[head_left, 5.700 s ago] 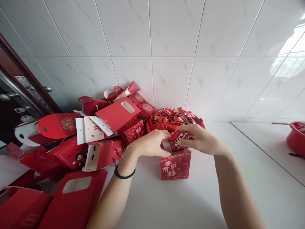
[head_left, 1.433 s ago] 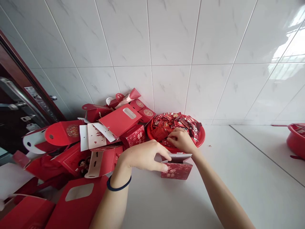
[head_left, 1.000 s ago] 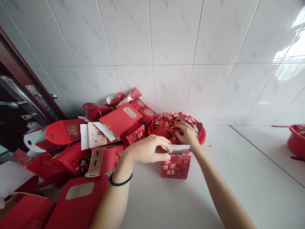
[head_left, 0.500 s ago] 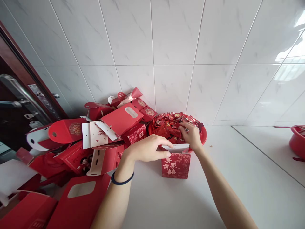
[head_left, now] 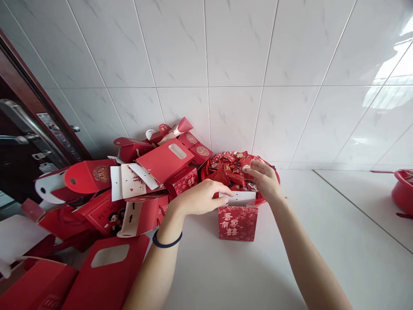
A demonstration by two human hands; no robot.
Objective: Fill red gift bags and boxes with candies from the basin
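Observation:
A small red gift box (head_left: 238, 222) with white characters stands open on the white floor. My left hand (head_left: 200, 198) pinches the box's white top flap at its left side and holds it open. Just behind the box my right hand (head_left: 263, 179) is closed on a red wrapped candy (head_left: 247, 165), held a little above a red basin (head_left: 274, 181) heaped with red wrapped candies (head_left: 226, 168). A dark band sits on my left wrist.
A heap of red gift boxes and flat cartons (head_left: 129, 181) fills the left side up to the tiled wall (head_left: 232, 77). A dark door with a metal handle (head_left: 19, 133) is at far left. Another red basin (head_left: 402, 189) sits at the right edge.
My right hand has risen out of the candy heap with a candy pinched in its fingers. My left hand stays on the box flap; the box stands upright instead of tilted.

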